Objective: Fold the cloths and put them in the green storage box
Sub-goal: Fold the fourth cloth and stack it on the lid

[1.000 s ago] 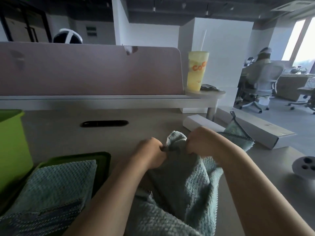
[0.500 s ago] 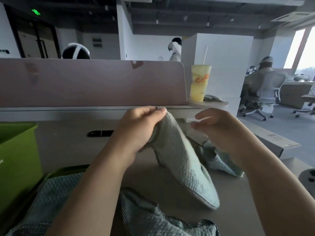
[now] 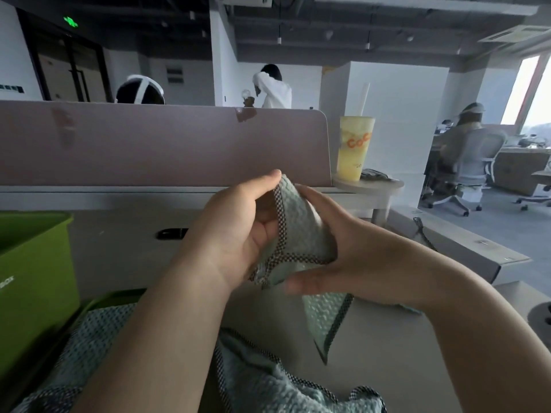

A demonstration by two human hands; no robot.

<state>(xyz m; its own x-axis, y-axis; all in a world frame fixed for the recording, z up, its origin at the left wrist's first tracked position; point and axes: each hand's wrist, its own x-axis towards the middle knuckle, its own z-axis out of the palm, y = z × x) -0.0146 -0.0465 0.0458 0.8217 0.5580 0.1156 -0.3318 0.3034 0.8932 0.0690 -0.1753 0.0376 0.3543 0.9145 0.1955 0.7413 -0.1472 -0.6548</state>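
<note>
Above the counter, raised between both hands, hangs a pale green cloth with a dark checked hem. Its long axis runs from the top corner, near the divider's lower edge, down and to the right, ending in a free corner that points at the counter. The left hand has its grip closed on the upper corner, thumb and fingertips pinching the hem. The right hand holds the cloth from the other side, fingers behind the fabric and the thumb lying across the lower fold. Below the forearms, more cloth of the same kind lies crumpled on the counter. Another cloth lies on a dark green tray at the lower left. The green storage box stands at the left edge, beside that tray. A yellow drink cup with a straw stands on a small shelf past the pink divider, and a long white carton rests to the right.
</note>
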